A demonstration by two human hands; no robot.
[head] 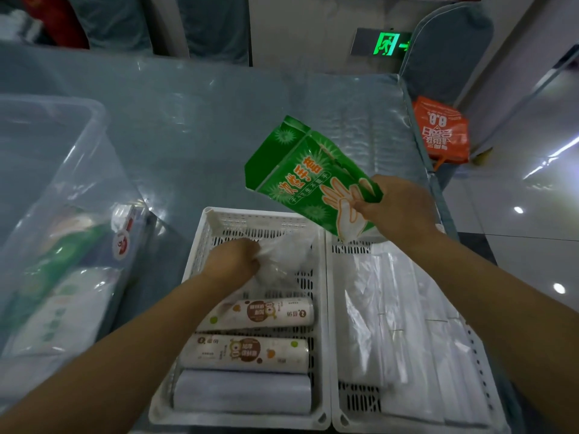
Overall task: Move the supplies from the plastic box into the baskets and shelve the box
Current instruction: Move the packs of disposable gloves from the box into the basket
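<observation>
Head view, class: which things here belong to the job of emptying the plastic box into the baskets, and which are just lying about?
Part of the job:
plastic box
left basket
right basket
green glove pack, held by the right hand
clear bag, gripped by the left hand
rolls

Lying about:
orange bag
exit sign

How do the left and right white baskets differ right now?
The left basket holds three rolls lying crosswise plus a crumpled clear bag; the right basket holds flat white plastic-wrapped packs lying lengthwise. The left hand grips the bag inside the left basket; the right hand holds a green glove pack above the right basket's far end. Both are white, slotted, side by side.
</observation>
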